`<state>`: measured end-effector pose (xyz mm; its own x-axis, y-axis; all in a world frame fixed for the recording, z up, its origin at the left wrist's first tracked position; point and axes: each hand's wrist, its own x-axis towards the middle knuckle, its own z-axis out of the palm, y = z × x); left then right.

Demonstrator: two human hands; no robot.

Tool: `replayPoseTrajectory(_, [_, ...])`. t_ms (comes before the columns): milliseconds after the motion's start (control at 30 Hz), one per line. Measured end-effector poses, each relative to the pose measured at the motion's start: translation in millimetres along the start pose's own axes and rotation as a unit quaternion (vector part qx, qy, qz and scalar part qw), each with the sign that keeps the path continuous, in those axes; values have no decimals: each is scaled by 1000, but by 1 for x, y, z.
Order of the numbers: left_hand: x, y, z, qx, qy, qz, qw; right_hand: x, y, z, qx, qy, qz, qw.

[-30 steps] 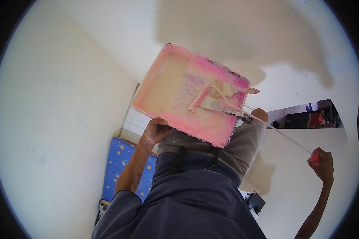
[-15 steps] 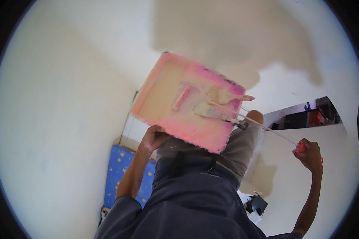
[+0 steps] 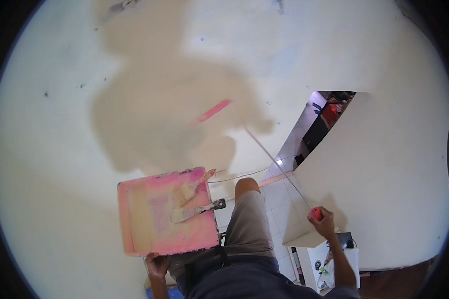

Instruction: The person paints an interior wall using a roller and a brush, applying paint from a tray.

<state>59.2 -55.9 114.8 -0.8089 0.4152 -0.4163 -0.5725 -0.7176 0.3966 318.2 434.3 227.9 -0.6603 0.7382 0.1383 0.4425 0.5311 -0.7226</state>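
Observation:
My left hand [image 3: 157, 265] is closed on the near edge of a pink, paint-stained tray [image 3: 208, 238] coated with cream paint. A paintbrush [image 3: 189, 190] and a putty knife [image 3: 190, 213] lie in the tray, their handles reaching over its right rim. Out to the right, my right hand [image 3: 325, 225] grips the red handle of a long-rodded paint roller [image 3: 279, 167]. Its rod runs up and left toward the pale wall. A pink strip [image 3: 213, 112] beyond the rod's end seems to be the roller head, at or near the wall; whether it touches I cannot tell.
A broad shadow falls on the pale wall [image 3: 50, 144], which has small dark marks. A white cabinet [image 3: 312, 259] with items on it stands at lower right. Between the walls is an opening [image 3: 304, 134] with dark and red things beyond. A thin cable [image 3: 239, 176] runs right of the tray.
The roller head has left the tray and is now up by the wall. In the view, the tray and both hands sit lower; the right hand appears further left. The view has shifted.

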Motion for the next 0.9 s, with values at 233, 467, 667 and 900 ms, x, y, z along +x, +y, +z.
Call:
replayPoseTrajectory(233, [-12, 3, 12, 10, 4, 23, 1000, 6, 56, 73, -21, 152, 49, 987])
replayPoseTrajectory(467, [-12, -2, 12, 63, -14, 36, 997, 61, 97, 109, -11, 229, 22, 973])
replayPoseTrajectory(667, [-10, -1, 0, 109, -8, 50, 993, 106, 102, 122, 32, 202, 47, 978])
replayPoseTrajectory(900, [-6, 5, -11, 67, 16, 39, 997, 177, 65, 112, 25, 256, -65, 964])
